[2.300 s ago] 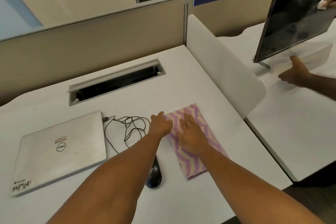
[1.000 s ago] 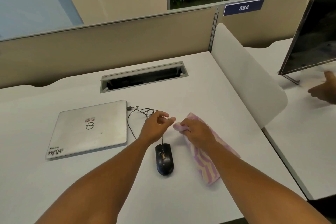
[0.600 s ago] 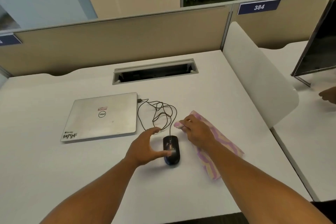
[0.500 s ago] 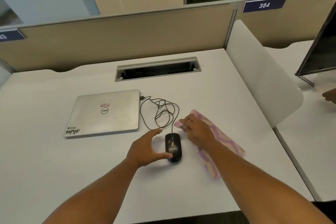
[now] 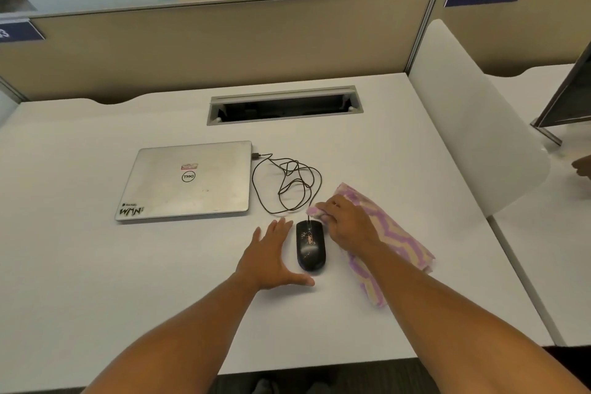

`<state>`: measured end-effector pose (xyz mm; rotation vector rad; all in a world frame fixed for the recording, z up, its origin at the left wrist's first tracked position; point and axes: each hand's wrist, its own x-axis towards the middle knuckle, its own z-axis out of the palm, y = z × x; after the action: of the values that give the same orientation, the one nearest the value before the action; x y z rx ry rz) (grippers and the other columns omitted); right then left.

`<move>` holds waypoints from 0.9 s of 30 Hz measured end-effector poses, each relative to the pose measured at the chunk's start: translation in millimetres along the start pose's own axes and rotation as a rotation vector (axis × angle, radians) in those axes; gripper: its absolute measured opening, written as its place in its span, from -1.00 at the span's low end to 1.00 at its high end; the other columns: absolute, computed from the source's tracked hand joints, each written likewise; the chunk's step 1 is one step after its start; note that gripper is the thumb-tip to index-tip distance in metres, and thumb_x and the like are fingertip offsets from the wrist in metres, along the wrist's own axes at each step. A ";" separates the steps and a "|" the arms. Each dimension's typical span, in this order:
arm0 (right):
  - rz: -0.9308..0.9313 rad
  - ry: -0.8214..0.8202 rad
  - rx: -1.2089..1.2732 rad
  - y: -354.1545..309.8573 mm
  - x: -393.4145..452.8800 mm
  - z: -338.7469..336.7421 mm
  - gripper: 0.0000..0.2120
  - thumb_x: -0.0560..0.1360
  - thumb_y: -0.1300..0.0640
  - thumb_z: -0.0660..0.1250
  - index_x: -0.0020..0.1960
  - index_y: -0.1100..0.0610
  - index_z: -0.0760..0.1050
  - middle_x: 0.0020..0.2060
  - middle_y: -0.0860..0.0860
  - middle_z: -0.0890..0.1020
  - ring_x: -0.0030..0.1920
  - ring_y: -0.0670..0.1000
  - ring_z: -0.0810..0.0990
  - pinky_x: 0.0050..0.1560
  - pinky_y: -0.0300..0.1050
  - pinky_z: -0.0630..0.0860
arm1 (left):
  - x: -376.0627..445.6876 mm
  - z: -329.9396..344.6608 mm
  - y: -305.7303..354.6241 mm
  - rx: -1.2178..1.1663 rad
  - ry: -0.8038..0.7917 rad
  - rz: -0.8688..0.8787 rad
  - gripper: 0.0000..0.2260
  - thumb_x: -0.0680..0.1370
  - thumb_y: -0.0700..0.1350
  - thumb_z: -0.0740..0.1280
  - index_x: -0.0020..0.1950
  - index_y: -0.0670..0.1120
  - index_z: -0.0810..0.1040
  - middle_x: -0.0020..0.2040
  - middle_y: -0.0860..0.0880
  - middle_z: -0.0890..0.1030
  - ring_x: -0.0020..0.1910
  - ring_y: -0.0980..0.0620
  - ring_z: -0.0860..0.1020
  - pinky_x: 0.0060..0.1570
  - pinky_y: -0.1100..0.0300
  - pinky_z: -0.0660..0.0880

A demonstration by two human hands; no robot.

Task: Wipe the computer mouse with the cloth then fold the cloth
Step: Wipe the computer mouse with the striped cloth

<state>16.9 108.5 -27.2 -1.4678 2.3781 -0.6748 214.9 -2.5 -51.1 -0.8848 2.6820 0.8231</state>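
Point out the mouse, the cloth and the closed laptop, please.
mouse [image 5: 310, 246], head view, middle of its black top shell.
cloth [image 5: 396, 233], head view, striped area right of the wrist.
laptop [image 5: 188, 181], head view, centre of the silver lid.

The mouse [image 5: 311, 246] is black w/ small light scratch marks on top. It lies flat on the white surface [image 5: 128, 281], nose pointing away from the person. It sits between the two grips: just right of the open left grip [image 5: 271, 257], just left of the right grip [image 5: 347, 223]. Its thin black cord [image 5: 287, 184] runs off the front in loose loops.

The cloth [image 5: 391, 237] is pink & cream w/ a zigzag print. It's folded into a long strip, lying flat under and right of the right grip, which pinches its far corner.
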 end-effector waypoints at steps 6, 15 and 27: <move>-0.001 0.034 0.028 -0.7 -0.9 3.2 -0.73 0.55 0.11 0.27 0.22 0.03 0.60 0.05 0.01 0.62 0.07 0.04 0.57 0.05 0.01 0.50 | 11.0 2.4 2.5 0.096 -0.023 0.028 0.32 0.08 0.71 0.22 0.64 0.09 -0.18 0.65 0.06 -0.19 0.61 0.05 -0.24 0.54 -0.18 -0.28; -0.019 -0.059 -0.058 -0.2 5.9 7.3 -0.70 0.58 0.09 0.22 0.25 -0.02 0.59 0.08 -0.02 0.59 0.14 0.03 0.52 0.14 0.03 0.43 | 18.8 3.5 0.8 0.103 -0.034 0.040 0.27 0.09 0.70 0.20 0.63 0.15 -0.16 0.66 0.04 -0.16 0.62 -0.01 -0.23 0.49 -0.26 -0.33; -0.034 -0.342 -0.096 1.3 18.2 0.1 -0.72 0.58 -0.01 0.24 0.26 -0.09 0.57 0.14 -0.08 0.55 0.20 0.01 0.47 0.18 -0.02 0.41 | 18.8 5.7 -0.5 0.076 -0.011 0.058 0.21 0.12 0.67 0.26 0.63 0.18 -0.05 0.66 0.05 -0.12 0.62 0.00 -0.21 0.49 -0.28 -0.31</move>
<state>7.7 92.8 -27.6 -1.5243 2.1509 -0.2892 200.2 -8.8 -62.6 -0.7861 2.7215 0.7310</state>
